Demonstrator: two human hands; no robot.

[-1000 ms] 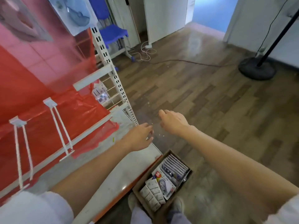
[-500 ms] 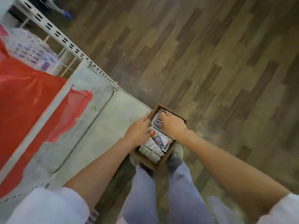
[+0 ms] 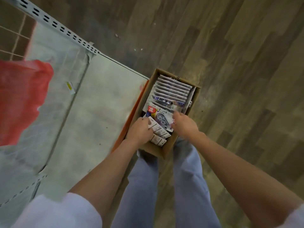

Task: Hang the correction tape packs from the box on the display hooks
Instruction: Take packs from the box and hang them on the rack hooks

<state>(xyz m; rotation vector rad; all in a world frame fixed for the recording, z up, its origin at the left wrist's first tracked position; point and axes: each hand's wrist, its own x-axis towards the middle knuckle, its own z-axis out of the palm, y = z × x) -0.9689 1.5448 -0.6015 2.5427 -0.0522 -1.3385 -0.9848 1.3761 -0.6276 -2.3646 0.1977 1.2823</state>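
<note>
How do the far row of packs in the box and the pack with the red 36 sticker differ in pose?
The far row of packs stands on edge, showing only top edges; the pack with the red 36 sticker lies face up. The row is untouched; the right hand touches the sticker pack. Both sit in the cardboard box.

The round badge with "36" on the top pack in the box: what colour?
Red badge with white numerals, head view.

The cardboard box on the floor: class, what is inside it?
The cardboard box holds correction tape packs standing in rows. Both hands, left and right, reach in, covering packs beneath; the bottom is hidden.
</note>
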